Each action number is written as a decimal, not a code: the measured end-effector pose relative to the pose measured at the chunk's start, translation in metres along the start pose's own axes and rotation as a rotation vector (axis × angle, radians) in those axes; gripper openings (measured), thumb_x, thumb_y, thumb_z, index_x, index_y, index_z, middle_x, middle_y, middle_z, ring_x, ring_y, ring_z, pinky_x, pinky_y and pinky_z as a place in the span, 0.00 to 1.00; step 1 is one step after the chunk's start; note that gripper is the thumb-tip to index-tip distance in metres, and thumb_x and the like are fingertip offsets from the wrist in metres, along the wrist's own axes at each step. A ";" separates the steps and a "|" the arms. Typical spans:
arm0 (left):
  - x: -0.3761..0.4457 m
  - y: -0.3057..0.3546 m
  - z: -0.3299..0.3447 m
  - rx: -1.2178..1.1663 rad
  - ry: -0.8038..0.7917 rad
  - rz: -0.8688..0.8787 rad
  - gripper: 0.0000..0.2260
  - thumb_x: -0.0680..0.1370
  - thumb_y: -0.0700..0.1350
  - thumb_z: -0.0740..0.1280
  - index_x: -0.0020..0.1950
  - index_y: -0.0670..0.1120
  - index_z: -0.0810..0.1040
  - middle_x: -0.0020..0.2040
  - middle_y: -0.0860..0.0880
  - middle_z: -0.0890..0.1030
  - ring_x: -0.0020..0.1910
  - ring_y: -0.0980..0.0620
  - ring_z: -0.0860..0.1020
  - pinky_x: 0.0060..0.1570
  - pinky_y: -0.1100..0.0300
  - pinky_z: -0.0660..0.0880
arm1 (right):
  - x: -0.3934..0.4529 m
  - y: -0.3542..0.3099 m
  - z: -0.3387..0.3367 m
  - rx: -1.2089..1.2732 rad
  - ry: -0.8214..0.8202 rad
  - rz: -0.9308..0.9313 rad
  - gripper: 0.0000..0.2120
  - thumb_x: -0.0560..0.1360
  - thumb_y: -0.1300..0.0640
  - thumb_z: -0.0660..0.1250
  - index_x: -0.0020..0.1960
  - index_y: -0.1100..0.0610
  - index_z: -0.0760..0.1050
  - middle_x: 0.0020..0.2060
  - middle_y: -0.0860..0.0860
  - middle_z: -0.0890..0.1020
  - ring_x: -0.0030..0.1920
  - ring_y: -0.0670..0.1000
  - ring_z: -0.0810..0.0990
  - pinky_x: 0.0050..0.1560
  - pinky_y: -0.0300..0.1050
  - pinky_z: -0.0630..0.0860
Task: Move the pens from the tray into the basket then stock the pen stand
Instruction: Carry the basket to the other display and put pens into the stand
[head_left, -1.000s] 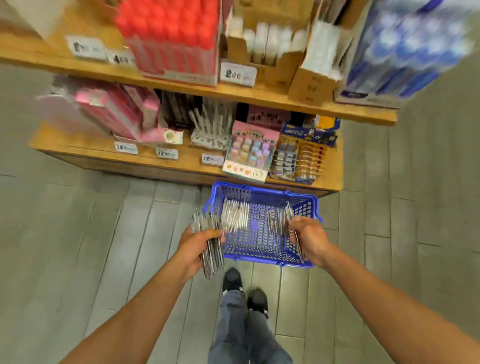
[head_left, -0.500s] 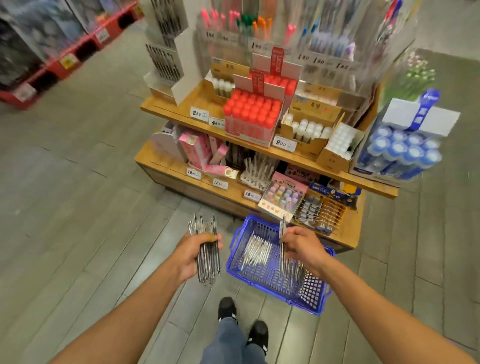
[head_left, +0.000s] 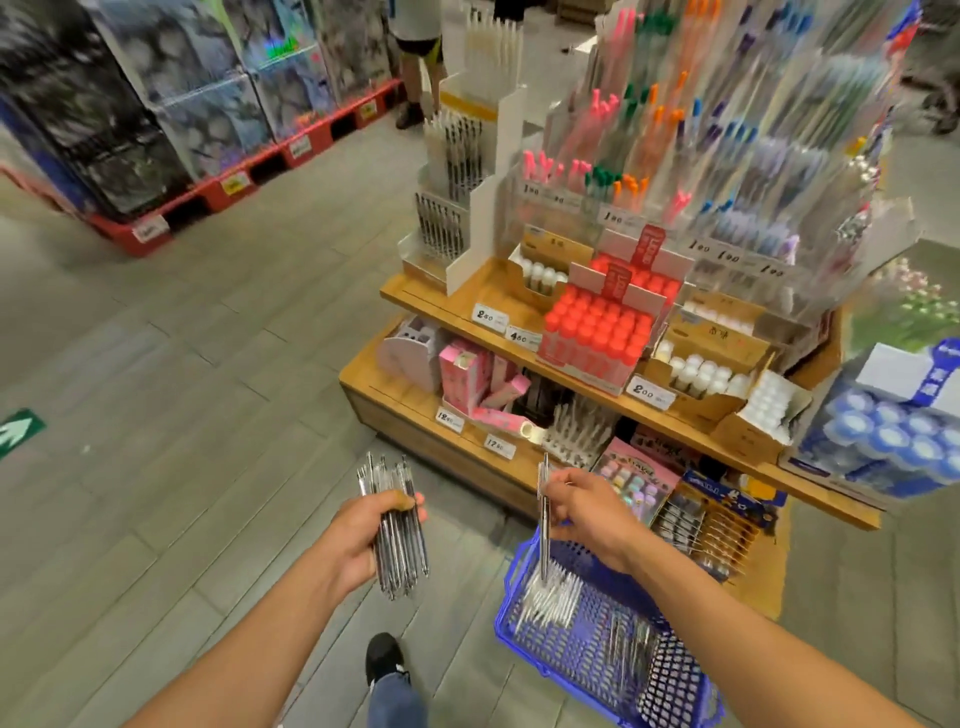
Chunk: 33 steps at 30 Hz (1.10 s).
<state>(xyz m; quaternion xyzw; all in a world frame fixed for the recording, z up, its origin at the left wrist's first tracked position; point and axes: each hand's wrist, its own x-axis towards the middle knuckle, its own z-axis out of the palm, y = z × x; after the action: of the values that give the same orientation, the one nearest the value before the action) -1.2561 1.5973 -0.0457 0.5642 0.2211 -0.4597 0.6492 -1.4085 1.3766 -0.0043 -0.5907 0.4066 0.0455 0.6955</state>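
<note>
Blue plastic mesh basket (head_left: 587, 670) sits on the floor by the wooden display shelf (head_left: 447, 304), loose pens still lying in it. A second ago both hands were down at its rim; now, in the head view, they have risen. The left hand (head_left: 363, 540) has its grip closed round a thick bundle of clear-barrelled pens (head_left: 397, 535); the right hand (head_left: 587, 506) pinches a few upright pens (head_left: 544, 514). Judged so, stocking the white tiered pen stand (head_left: 457, 182) comes next.
</note>
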 end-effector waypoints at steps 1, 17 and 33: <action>0.004 0.014 -0.006 0.011 -0.016 0.002 0.04 0.73 0.31 0.67 0.45 0.34 0.81 0.37 0.40 0.84 0.33 0.47 0.84 0.31 0.58 0.81 | 0.006 -0.009 0.013 -0.007 0.003 -0.008 0.03 0.80 0.64 0.60 0.52 0.62 0.71 0.30 0.51 0.68 0.32 0.48 0.69 0.38 0.46 0.75; 0.083 0.227 -0.036 0.223 -0.285 -0.071 0.12 0.64 0.35 0.72 0.46 0.34 0.79 0.36 0.39 0.81 0.32 0.47 0.83 0.30 0.57 0.80 | 0.131 -0.132 0.141 0.124 0.101 -0.054 0.03 0.78 0.62 0.64 0.46 0.60 0.75 0.28 0.49 0.75 0.27 0.45 0.73 0.33 0.43 0.76; 0.225 0.395 0.031 0.342 -0.309 -0.073 0.21 0.67 0.36 0.72 0.58 0.32 0.78 0.48 0.37 0.83 0.43 0.44 0.80 0.51 0.50 0.77 | 0.308 -0.247 0.145 0.053 0.222 -0.061 0.03 0.78 0.59 0.65 0.49 0.59 0.75 0.38 0.53 0.80 0.34 0.49 0.81 0.34 0.39 0.77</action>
<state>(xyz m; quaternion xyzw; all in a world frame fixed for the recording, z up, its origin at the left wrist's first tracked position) -0.8212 1.4666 -0.0096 0.5804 0.0581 -0.5947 0.5532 -0.9947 1.2992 -0.0057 -0.5857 0.4639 -0.0520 0.6626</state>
